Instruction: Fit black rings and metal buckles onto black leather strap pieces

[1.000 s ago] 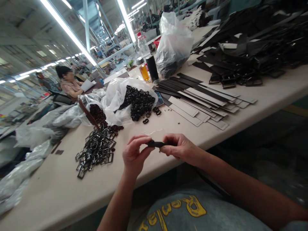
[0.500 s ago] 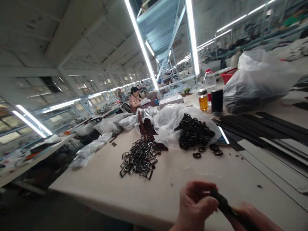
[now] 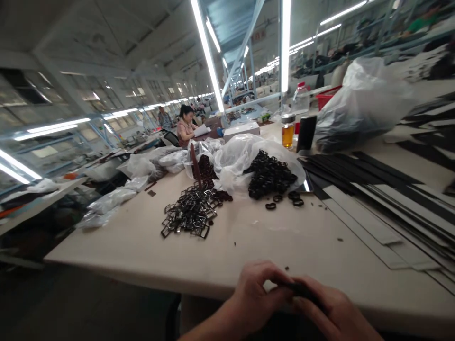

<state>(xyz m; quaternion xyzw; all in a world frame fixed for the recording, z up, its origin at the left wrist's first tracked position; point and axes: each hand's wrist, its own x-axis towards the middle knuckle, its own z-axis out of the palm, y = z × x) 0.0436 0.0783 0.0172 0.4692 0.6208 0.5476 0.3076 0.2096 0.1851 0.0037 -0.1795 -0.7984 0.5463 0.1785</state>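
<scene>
Both hands meet at the table's front edge around a dark strip (image 3: 306,292). My left hand (image 3: 258,293) pinches its left end between thumb and fingers. My right hand (image 3: 325,303) is closed around the strip from the right; its lower part is hidden. Beyond them on the table (image 3: 227,260) lies a pile of dark metal rectangular buckles (image 3: 190,210). A heap of black loops (image 3: 272,175) spills from a clear plastic bag (image 3: 231,154), with a few loose loops (image 3: 270,206) in front.
Black strips (image 3: 355,166) and pale strips (image 3: 366,213) cover the right side. A jar of amber liquid (image 3: 287,132), a black cylinder (image 3: 306,132) and a large plastic bag (image 3: 355,109) stand behind. Wrapped packets (image 3: 106,203) lie left. A person (image 3: 185,125) sits farther back, holding paper.
My hands have come closer together on the dark strip, which is now mostly covered by them. The camera view has shifted, so the table items appear farther left and higher.
</scene>
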